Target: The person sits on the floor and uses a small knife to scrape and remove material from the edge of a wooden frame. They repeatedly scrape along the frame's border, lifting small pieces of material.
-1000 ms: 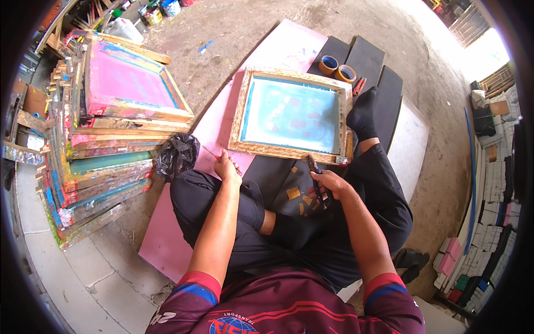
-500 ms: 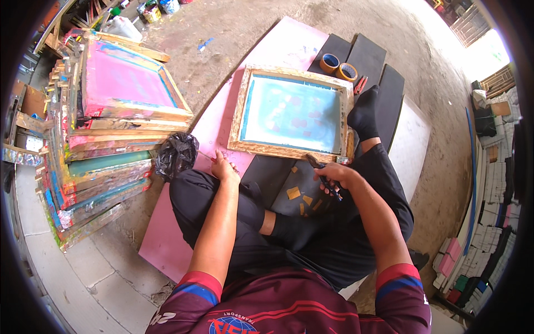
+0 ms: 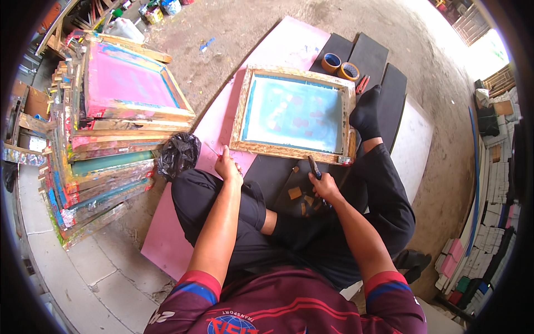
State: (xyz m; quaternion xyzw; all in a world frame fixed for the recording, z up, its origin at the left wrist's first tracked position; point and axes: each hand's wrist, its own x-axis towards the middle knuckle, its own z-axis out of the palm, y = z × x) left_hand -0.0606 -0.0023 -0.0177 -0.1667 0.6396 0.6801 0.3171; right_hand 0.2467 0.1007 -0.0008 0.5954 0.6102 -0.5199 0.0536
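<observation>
A thin rod (image 3: 211, 149) is clamped in the curled left hand (image 3: 228, 166) and a dark pliers-like tool (image 3: 314, 166) in the curled right hand (image 3: 326, 187), while the framed screen (image 3: 293, 113) is laid flat on boards (image 3: 365, 54) just beyond, seemingly for firm support within reach.

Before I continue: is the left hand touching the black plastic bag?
Apart. The head view shows a strip of the pink board between the left hand and the black plastic bag.

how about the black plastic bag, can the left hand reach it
Probably yes: the bag lies just left of the left hand with no visible obstacle, though that hand holds a thin tool.
</observation>
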